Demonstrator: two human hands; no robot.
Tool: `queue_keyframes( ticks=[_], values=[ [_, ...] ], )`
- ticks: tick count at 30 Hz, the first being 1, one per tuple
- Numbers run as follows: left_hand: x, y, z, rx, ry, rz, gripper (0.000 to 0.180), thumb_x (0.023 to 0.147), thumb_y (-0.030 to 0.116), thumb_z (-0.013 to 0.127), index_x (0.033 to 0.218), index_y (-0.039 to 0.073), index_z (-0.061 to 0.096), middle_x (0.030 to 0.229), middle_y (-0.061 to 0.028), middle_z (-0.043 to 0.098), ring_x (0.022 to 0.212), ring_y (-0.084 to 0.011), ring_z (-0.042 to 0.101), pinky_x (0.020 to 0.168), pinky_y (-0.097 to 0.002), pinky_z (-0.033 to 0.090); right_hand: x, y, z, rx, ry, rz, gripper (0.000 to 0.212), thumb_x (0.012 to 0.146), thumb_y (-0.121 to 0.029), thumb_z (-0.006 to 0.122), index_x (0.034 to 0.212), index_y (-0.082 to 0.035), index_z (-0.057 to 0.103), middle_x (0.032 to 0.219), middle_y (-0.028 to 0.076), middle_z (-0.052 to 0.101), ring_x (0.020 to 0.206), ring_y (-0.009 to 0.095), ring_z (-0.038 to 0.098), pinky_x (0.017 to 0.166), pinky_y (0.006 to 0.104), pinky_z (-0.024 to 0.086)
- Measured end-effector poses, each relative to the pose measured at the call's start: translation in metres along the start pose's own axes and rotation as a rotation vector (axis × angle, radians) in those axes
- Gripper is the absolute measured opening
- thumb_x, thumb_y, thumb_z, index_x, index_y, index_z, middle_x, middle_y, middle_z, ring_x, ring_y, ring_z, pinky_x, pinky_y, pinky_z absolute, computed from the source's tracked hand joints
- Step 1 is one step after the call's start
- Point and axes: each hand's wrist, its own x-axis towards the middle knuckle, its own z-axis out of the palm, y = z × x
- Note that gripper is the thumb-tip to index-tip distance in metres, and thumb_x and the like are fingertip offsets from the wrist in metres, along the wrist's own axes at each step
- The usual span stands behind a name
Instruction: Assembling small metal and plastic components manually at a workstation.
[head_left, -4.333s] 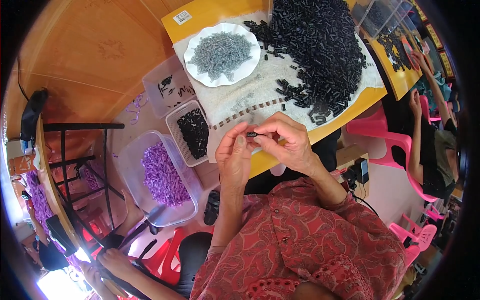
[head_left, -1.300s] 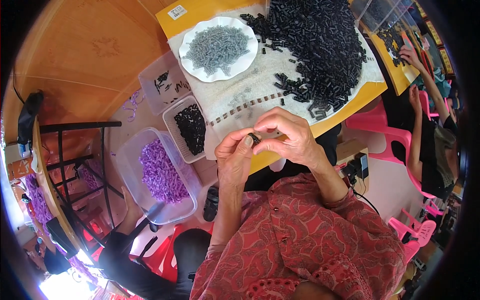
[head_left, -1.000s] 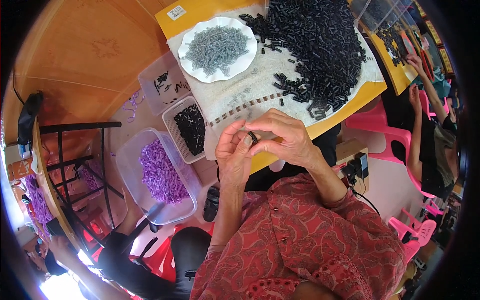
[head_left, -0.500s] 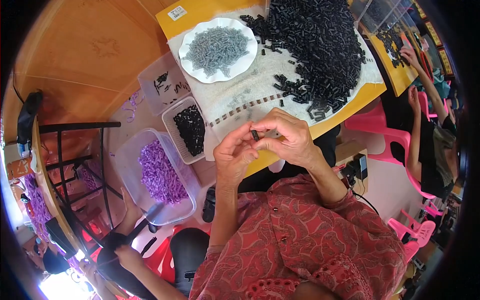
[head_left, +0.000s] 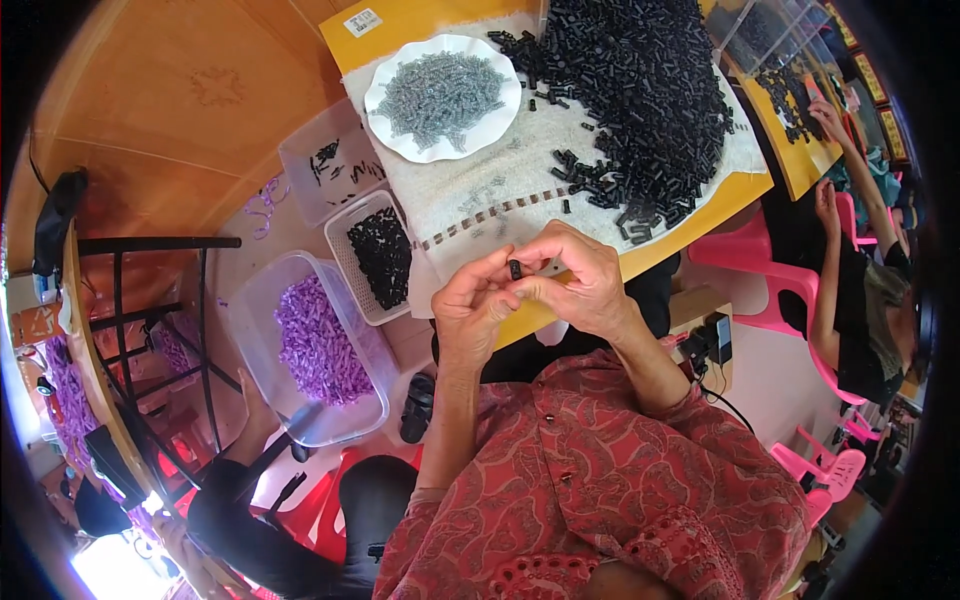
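Above the table's near edge, both hands meet around a small black cylindrical plastic piece. My left hand pinches it from the left with thumb and fingertips. From the other side my right hand grips it, thumb against its lower end. Fingers partly cover the piece, so whether anything sits inside it cannot be made out. Beyond the hands, a heap of similar black pieces covers much of a white cloth. A scalloped white plate holds many small silvery, coil-like pieces.
Left of the table stand a white basket of black parts, a clear bin of purple pieces and a shallow clear tray. One person sits at lower left, another at right by pink chairs.
The black piece has turned more upright between my fingertips. Both hands stay together in nearly the same place, and the view has shifted slightly.
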Motion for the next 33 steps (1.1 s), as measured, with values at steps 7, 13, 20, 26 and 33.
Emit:
queue_keyframes(
  ticks=[7,13,20,26,33],
  values=[
    [0.002,0.007,0.015,-0.289,0.107,-0.042,0.034,0.094,0.002,0.058,0.128,-0.003,0.056,0.114,-0.0151,0.066,0.102,-0.0228,0.065,0.091,-0.0332,0.052,0.007,-0.007,-0.001,0.017,-0.002,-0.104,0.038,0.066,-0.007,0.084,0.098,0.0,0.065,0.077,0.007,0.064,0.07,0.017,0.062,0.062,0.028,0.05],
    [0.002,0.004,0.009,-0.33,0.115,-0.11,0.035,0.093,-0.001,0.059,0.128,-0.002,0.057,0.114,-0.0131,0.066,0.102,-0.0195,0.065,0.09,-0.0316,0.053,0.007,-0.008,0.0,-0.065,-0.032,-0.136,0.042,0.064,-0.007,0.084,0.101,0.001,0.065,0.079,0.007,0.065,0.072,0.019,0.062,0.062,0.0287,0.05],
    [0.001,0.0,0.013,-0.37,0.21,-0.124,0.037,0.093,-0.003,0.058,0.129,-0.004,0.055,0.114,-0.0118,0.066,0.101,-0.017,0.065,0.09,-0.0284,0.052,0.007,-0.007,0.002,-0.111,-0.033,-0.163,0.044,0.064,-0.005,0.083,0.103,0.001,0.064,0.08,0.008,0.064,0.072,0.021,0.06,0.064,0.0309,0.049],
    [0.001,-0.004,0.01,-0.412,0.185,-0.153,0.037,0.093,-0.002,0.058,0.13,-0.003,0.054,0.115,-0.0111,0.066,0.1,-0.0162,0.065,0.088,-0.0272,0.052,0.006,-0.006,0.002,-0.117,-0.043,-0.141,0.045,0.064,-0.004,0.083,0.104,0.001,0.064,0.082,0.008,0.064,0.074,0.021,0.06,0.065,0.0315,0.049],
    [0.001,-0.005,0.016,-0.426,0.224,-0.152,0.038,0.093,-0.001,0.058,0.131,-0.001,0.054,0.11,-0.0097,0.067,0.098,-0.0157,0.065,0.084,-0.0261,0.053,0.006,-0.004,0.002,-0.073,-0.059,-0.093,0.051,0.065,-0.005,0.082,0.112,0.0,0.064,0.083,0.006,0.063,0.076,0.02,0.059,0.066,0.0311,0.049]
  ],
)
